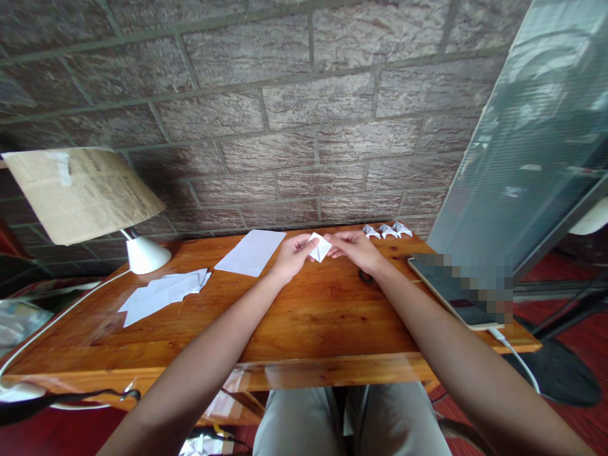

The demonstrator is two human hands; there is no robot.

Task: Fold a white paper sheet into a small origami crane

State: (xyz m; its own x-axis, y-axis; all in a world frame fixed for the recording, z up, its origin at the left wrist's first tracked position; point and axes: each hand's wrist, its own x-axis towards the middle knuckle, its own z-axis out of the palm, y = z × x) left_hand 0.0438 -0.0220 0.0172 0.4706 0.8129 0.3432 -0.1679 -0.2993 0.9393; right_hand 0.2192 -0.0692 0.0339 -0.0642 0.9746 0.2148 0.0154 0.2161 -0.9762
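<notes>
Between my hands, above the back half of the wooden table (304, 316), is a small folded white paper (320, 248), turned so that it looks like a diamond. My left hand (295, 254) pinches its left side, thumb on the front face. At the right corner, my right hand (354, 248) has its thumb and fingers closed on the paper's edge. Just right of that hand, several small folded paper shapes (388, 230) stand in a row at the table's back edge. A dark round object (365, 277) lies partly hidden under my right wrist.
A stack of white sheets (250, 253) and some loose paper pieces (164, 294) lie to the left. A lamp (147, 255) with a paper shade stands at back left. A tablet (458, 291) with a white cable (520, 361) rests at right. Behind is a brick wall (294, 145).
</notes>
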